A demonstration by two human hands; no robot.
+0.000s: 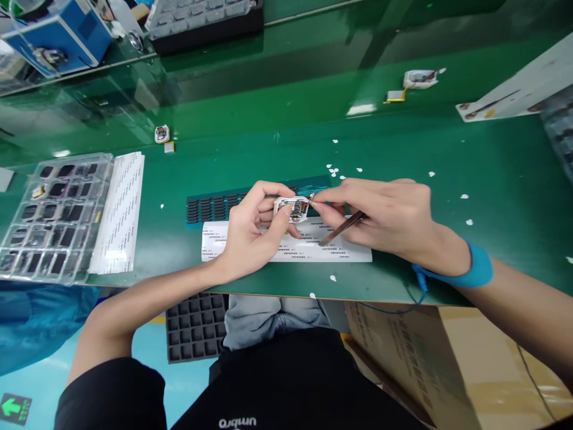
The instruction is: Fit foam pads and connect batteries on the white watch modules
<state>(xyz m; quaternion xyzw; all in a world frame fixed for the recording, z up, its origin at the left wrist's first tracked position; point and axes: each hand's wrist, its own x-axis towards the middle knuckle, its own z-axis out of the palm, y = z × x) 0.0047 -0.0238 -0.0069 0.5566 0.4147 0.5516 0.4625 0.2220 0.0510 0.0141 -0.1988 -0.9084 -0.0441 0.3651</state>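
My left hand [258,230] is closed around a small white device housing [301,209], whose uncovered side shows a circuit board and coloured wires. The thumb presses on the board. At the housing's right edge, the thumb and index finger of my right hand [380,212] pinch something too small to make out. Tweezers [344,228] are tucked in that same hand, their tips pointing down and left. Beneath both hands lies a printed white liner sheet [215,242]. Behind it is a teal sheet of black adhesive pads [210,207], partly hidden by my left hand.
A clear tray of dark screens [58,209] and white printed strips [119,215] lie at left. Two opened housings with batteries [162,134] [419,79] sit farther back. Small white tabs [333,171] are scattered about. A blue wrist strap [478,266] trails a cord along the table edge.
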